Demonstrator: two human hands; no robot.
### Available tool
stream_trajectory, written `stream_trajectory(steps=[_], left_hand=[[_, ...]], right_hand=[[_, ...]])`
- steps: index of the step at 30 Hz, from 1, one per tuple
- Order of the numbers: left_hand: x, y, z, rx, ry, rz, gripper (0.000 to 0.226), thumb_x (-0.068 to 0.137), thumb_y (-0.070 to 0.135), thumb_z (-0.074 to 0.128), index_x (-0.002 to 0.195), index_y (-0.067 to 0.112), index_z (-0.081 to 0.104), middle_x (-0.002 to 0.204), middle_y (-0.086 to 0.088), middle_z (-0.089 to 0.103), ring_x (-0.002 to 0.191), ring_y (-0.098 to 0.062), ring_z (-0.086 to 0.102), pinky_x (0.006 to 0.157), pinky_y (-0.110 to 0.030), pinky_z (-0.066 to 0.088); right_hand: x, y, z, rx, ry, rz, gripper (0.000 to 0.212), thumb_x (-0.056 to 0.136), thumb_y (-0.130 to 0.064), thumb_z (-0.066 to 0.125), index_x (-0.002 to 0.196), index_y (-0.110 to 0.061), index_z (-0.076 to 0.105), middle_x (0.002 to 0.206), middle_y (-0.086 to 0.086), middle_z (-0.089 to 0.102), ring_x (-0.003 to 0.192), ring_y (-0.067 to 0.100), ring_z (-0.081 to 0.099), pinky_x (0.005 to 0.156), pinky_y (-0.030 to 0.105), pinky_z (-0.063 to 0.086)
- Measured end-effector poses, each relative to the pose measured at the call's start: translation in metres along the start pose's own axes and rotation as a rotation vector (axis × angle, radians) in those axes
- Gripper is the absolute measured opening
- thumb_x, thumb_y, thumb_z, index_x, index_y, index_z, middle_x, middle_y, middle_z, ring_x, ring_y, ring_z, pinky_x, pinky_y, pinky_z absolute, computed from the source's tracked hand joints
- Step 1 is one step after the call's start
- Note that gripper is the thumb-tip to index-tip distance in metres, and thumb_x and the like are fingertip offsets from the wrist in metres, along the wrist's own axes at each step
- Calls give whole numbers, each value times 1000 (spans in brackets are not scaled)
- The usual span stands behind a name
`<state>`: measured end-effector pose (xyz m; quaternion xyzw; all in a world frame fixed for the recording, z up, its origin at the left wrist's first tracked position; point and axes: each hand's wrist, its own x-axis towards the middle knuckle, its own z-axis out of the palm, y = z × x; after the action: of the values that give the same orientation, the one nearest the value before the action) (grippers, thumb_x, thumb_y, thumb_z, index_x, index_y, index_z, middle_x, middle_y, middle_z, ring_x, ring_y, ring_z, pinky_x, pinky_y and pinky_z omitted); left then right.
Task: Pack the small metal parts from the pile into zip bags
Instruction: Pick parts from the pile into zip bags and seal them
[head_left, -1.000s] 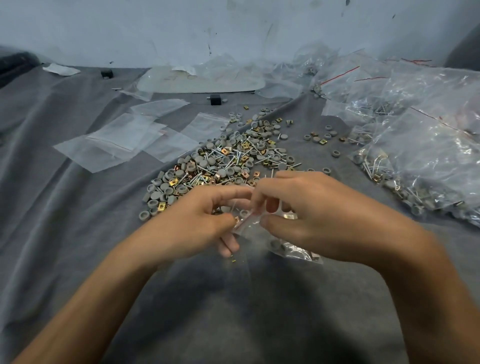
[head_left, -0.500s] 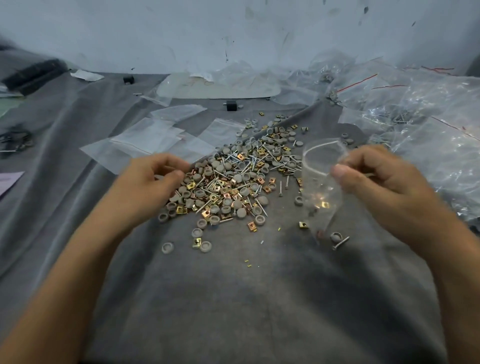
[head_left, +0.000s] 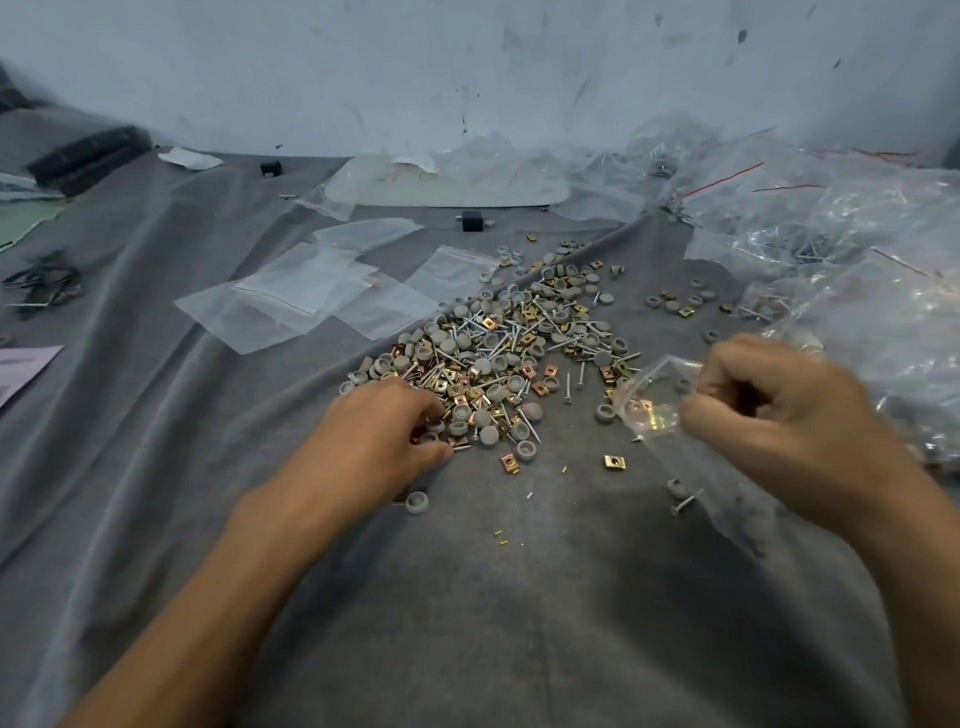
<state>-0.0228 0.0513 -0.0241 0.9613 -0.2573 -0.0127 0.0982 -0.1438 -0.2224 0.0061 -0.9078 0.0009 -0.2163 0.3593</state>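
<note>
Cloth (head_left: 467, 623): left hand (head_left: 379, 441) touches pile (head_left: 509, 353), right hand (head_left: 769, 415) bag (head_left: 649, 400).

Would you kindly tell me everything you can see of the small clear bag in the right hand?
The small zip bag is thin, clear, glossy plastic, crumpled and glinting. The right hand pinches its right side, holding it above the grey cloth just right of the pile. Its mouth seems to gape open toward the upper left. A few gold-coloured parts appear to sit inside, low down. Nothing else visibly touches it.
</note>
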Motion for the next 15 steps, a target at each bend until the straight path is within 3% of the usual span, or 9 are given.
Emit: stream_trajectory(steps=[3, 6, 8, 11, 15], left_hand=[[0, -1, 2, -19, 39, 0, 26, 87, 42, 72, 110, 30, 71, 109, 9, 66, 103, -15, 60, 73, -29, 39], [1, -4, 3, -112, 61, -22, 9, 86, 30, 72, 95, 32, 72, 92, 16, 66, 93, -9, 62, 65, -23, 37], [2, -6, 3, -139, 58, -31, 6, 86, 28, 70, 89, 33, 71, 80, 19, 62, 84, -4, 60, 62, -19, 37], [2, -8, 2, -181, 89, -35, 4, 88, 31, 70, 91, 33, 72, 79, 19, 64, 83, -4, 61, 73, -28, 45], [0, 1, -4, -475, 184, 24, 4, 90, 35, 71, 91, 38, 73, 78, 21, 69, 74, 3, 65, 68, -18, 47]], right_hand=[[-1, -8, 12, 25, -63, -36, 29, 77, -15, 69, 60, -9, 47, 65, 5, 49, 59, 19, 44, 60, 34, 36], [-3, -12, 23, -15, -86, -73, 26, 75, -23, 66, 60, -13, 47, 65, 0, 49, 59, 12, 44, 56, 24, 33], [-3, -14, 29, -45, -102, -87, 23, 72, -27, 62, 59, -16, 46, 65, -2, 48, 60, 13, 44, 56, 25, 33], [-3, -15, 37, -42, -120, -109, 25, 73, -36, 59, 60, -20, 45, 66, -5, 47, 62, 15, 46, 56, 32, 37], [-4, -16, 45, -36, -143, -142, 27, 79, -38, 66, 63, -29, 46, 70, -12, 49, 69, 11, 51, 60, 19, 34]])
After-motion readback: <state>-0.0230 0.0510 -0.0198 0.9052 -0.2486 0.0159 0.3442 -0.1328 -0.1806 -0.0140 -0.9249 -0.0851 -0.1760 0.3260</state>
